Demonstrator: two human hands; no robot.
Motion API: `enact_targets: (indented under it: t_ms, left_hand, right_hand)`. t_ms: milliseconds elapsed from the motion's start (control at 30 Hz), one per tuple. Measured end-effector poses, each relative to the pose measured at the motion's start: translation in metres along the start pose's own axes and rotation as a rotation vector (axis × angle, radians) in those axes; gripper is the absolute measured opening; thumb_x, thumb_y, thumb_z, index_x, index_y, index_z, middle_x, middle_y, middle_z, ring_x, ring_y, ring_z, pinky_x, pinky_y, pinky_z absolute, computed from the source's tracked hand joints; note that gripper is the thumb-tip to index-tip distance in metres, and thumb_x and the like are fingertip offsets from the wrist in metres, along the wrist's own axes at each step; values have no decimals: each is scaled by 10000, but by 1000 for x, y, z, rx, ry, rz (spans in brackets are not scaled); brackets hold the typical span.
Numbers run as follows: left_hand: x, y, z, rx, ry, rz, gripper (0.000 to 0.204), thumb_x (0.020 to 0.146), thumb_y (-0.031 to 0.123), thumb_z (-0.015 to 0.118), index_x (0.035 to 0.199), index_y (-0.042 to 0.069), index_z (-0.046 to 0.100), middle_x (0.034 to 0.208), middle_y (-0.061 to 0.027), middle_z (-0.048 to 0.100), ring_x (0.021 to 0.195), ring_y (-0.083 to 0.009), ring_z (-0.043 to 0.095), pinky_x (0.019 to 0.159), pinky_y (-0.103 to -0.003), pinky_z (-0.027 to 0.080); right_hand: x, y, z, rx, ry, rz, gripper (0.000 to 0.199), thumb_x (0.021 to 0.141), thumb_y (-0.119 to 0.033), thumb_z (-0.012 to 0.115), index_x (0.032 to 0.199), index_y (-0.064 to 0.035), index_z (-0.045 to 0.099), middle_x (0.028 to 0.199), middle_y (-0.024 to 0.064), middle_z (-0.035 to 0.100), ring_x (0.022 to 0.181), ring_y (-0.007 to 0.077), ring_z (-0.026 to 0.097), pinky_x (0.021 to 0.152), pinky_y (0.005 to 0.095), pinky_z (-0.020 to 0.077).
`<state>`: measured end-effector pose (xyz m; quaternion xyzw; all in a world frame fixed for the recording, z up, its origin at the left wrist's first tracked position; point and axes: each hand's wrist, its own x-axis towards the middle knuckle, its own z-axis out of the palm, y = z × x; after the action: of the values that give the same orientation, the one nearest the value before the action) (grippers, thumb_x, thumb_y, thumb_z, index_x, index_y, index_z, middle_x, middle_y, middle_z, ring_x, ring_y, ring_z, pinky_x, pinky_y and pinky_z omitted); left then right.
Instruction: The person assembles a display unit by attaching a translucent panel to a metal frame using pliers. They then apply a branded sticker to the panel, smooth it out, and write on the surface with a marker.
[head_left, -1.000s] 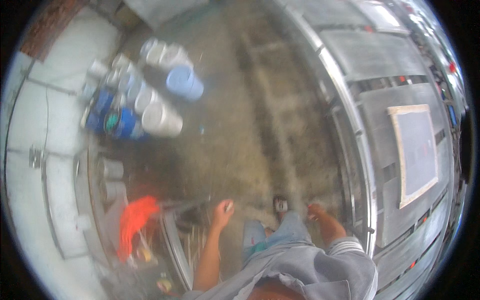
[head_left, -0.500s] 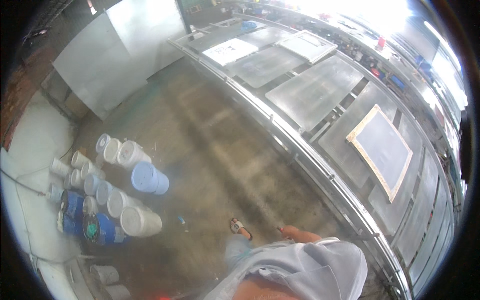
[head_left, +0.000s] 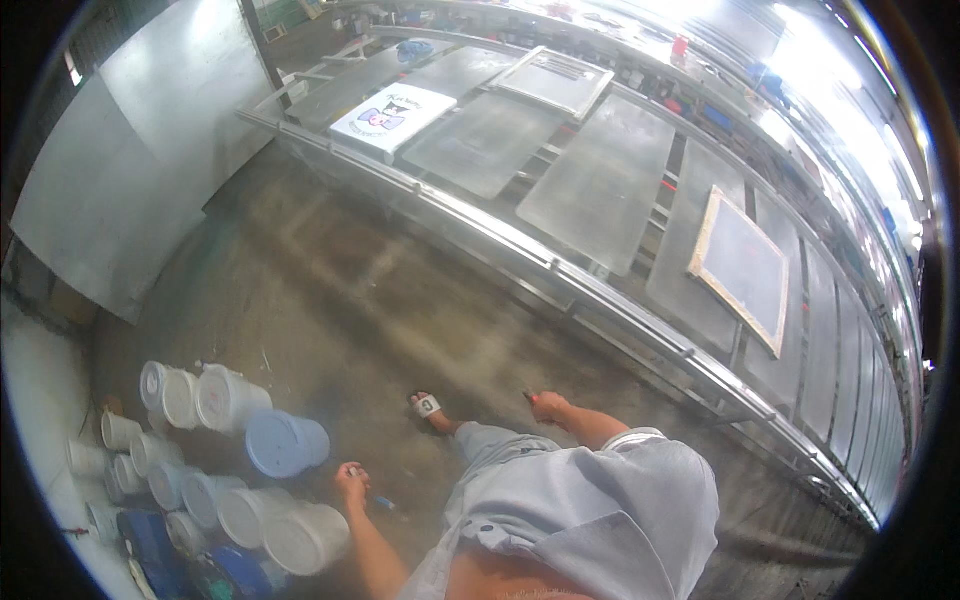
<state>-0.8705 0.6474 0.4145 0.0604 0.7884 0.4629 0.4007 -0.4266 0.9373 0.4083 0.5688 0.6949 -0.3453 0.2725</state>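
Note:
My right hand (head_left: 547, 407) is closed around a small red object (head_left: 530, 396), too small to name, with its red end poking out past the fingers. It hangs above the floor, between my sandalled foot (head_left: 427, 405) and the metal table frame. My left hand (head_left: 352, 483) is low on the left, fingers curled, with a small pale spot at the fingertips that I cannot make out. The nearest things to it are a light-blue lidded bucket (head_left: 287, 443) and a white lidded bucket (head_left: 305, 540). Neither hand touches the long metal table.
A long metal table (head_left: 600, 180) with flat grey panels runs along the right. On it lie a wood-framed screen (head_left: 745, 265), a pale-framed screen (head_left: 552, 82) and a white printed sheet (head_left: 393, 118). Large grey boards (head_left: 130, 150) stand far left. A small blue-white scrap (head_left: 383, 502) lies on the floor.
My left hand has come into view at the lower left. My view has shifted, and my right hand now shows farther forward, still with the red object. A sandalled foot shows in both.

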Motion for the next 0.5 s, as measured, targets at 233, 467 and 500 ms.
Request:
enact_targets:
  t_ms: [233,467,500]
  left_hand:
    - [76,-99,-25,1365,-171,666,264,925,154,562,1144,18,617,952,-138,661,918,-285,623,828,-507,489]
    - [208,46,-70,785,-48,-265,200,920,167,553,1058,51,640,913,-131,664,835,-271,616,742,-485,488]
    - [237,61,-63,733,-63,-290,193,919,168,551,1046,55,644,907,-130,664,823,-269,615,729,-482,488]
  right_hand:
    - [163,-2,50,-330,-155,-382,267,883,-234,558,1047,-83,705,1135,180,666,1058,351,650,875,478,517]
    - [258,-355,-126,-275,-322,-20,355,713,-105,654,1057,-148,733,1027,88,721,965,270,684,751,413,550]
    - [267,-382,-150,-180,-256,-65,305,731,-115,645,1025,-107,727,984,109,722,906,274,697,715,409,552]
